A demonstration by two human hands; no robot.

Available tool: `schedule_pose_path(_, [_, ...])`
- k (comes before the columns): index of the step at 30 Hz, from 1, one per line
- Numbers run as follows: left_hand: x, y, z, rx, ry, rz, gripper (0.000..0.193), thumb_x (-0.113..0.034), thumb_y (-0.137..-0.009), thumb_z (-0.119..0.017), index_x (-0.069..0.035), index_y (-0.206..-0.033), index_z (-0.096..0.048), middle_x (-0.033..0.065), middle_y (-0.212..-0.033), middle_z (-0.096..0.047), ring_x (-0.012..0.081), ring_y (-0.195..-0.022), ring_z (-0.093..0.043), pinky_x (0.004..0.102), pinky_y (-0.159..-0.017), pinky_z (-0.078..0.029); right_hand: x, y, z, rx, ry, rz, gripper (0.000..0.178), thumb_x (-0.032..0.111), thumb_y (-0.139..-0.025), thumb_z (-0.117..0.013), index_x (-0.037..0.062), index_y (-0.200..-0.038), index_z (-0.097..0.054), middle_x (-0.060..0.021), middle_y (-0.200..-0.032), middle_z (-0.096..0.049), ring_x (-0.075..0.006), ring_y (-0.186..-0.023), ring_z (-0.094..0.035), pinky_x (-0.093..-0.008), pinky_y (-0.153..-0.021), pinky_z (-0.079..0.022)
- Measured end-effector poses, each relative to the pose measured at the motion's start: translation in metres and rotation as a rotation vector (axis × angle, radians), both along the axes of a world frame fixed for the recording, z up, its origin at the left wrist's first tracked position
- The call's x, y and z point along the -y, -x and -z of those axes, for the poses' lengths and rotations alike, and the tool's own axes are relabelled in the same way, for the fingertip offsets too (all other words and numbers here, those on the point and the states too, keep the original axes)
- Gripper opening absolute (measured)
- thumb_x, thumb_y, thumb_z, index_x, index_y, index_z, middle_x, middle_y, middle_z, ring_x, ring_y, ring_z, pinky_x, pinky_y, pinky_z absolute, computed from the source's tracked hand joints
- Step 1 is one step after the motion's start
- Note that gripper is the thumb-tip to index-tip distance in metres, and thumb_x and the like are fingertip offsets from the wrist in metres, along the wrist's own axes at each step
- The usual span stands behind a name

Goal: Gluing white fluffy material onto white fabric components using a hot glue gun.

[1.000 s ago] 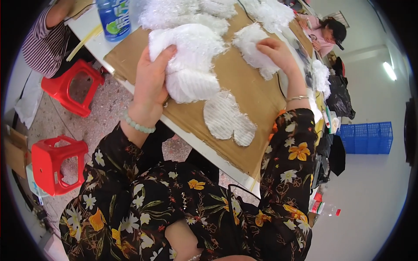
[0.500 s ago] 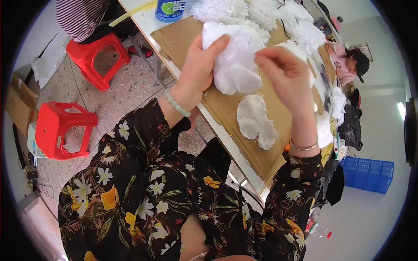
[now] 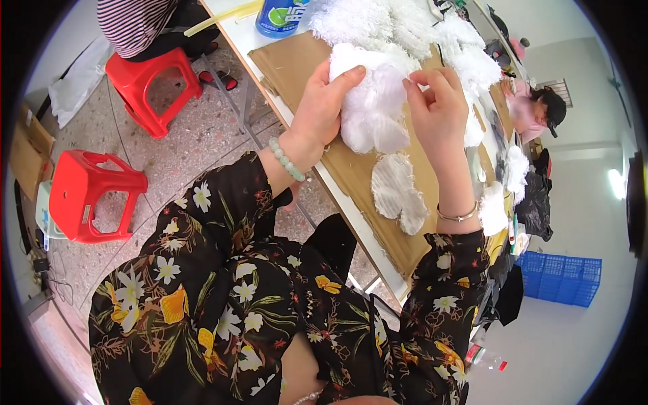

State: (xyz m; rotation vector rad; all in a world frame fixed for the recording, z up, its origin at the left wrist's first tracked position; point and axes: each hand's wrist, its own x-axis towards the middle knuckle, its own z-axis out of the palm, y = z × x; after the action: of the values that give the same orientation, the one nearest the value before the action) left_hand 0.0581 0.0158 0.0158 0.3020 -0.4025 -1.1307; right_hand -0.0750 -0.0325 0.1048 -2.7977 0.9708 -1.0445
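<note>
My left hand (image 3: 317, 111) grips a soft white plush piece (image 3: 373, 101), thumb on top, above the cardboard-covered table. Its lobed lower end hangs toward me. My right hand (image 3: 439, 111) is beside the plush piece's right edge, thumb and forefinger pinched together. Whatever they hold, if anything, is too fine to make out. Below the plush piece, a flat white fabric cutout (image 3: 398, 192) with a ribbed surface and a notched outline lies on the brown cardboard (image 3: 287, 64).
Shaggy white plush pieces (image 3: 351, 23) are heaped at the table's far side, near a blue bottle (image 3: 278, 19). Two red stools (image 3: 91, 196) stand at left; a person in stripes (image 3: 135, 23) sits there. Another person (image 3: 530, 111) works at far right. A blue crate (image 3: 560, 278) is at right.
My right hand has drawn its fingers into a tighter pinch and turned more upright beside the plush piece. My left hand still holds it; the whole view has shifted slightly.
</note>
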Motion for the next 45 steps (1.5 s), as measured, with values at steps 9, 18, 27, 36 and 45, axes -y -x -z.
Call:
schedule_pose_path(9, [0.002, 0.001, -0.003, 0.012, 0.027, -0.002, 0.048, -0.017, -0.084, -0.066, -0.003, -0.123, -0.043, 0.0089, -0.111, -0.056, 0.0175, -0.098, -0.056, 0.0314, -0.081, -0.049, -0.021, 0.002, 0.01, -0.213, 0.106, -0.358, 0.011, -0.001, -0.072, -0.066, 0.0037, -0.078, -0.059, -0.0068, -0.096, -0.063, -0.0195, -0.07, -0.061, -0.0279, -0.059, -0.051])
schedule_pose_path(18, [0.006, 0.0, 0.007, 0.141, -0.076, -0.099, 0.045, -0.001, -0.078, -0.064, 0.0, -0.119, -0.046, 0.0105, -0.103, -0.059, 0.0192, -0.09, -0.06, 0.0306, -0.075, -0.051, -0.033, 0.006, -0.001, -0.443, 0.129, -0.426, 0.01, 0.001, -0.07, -0.063, 0.0035, -0.073, -0.053, -0.0036, -0.098, -0.063, -0.0243, -0.073, -0.06, -0.0324, -0.06, -0.049])
schedule_pose_path(27, [0.009, 0.003, 0.009, 0.029, -0.095, -0.195, 0.034, -0.004, -0.083, -0.06, 0.003, -0.114, -0.048, 0.0126, -0.105, -0.059, 0.021, -0.093, -0.06, 0.0327, -0.079, -0.052, -0.01, 0.112, -0.04, 0.279, -0.274, 0.004, 0.009, -0.007, -0.085, -0.048, 0.0001, -0.086, -0.053, -0.0096, -0.1, -0.063, -0.0064, -0.072, -0.057, -0.0192, -0.063, -0.047])
schedule_pose_path(36, [0.006, -0.004, 0.009, 0.119, -0.121, -0.172, 0.036, -0.005, -0.084, -0.061, 0.002, -0.116, -0.046, 0.0133, -0.11, -0.057, 0.0228, -0.098, -0.059, 0.0344, -0.082, -0.051, 0.053, 0.229, -0.042, 0.622, -0.168, 0.389, 0.006, 0.002, -0.086, -0.057, -0.0017, -0.09, -0.059, -0.0009, -0.078, -0.058, -0.0043, -0.067, -0.05, -0.0185, -0.06, -0.041])
schedule_pose_path(45, [0.002, -0.005, 0.002, 0.145, -0.158, -0.124, 0.037, -0.006, -0.085, -0.059, 0.003, -0.118, -0.045, 0.0144, -0.111, -0.057, 0.0242, -0.1, -0.059, 0.0356, -0.083, -0.051, 0.119, 0.206, -0.061, -0.006, 0.098, 0.529, 0.018, 0.017, -0.076, -0.063, 0.0003, -0.084, -0.065, -0.0082, -0.073, -0.065, -0.0123, -0.067, -0.06, -0.0271, -0.065, -0.047])
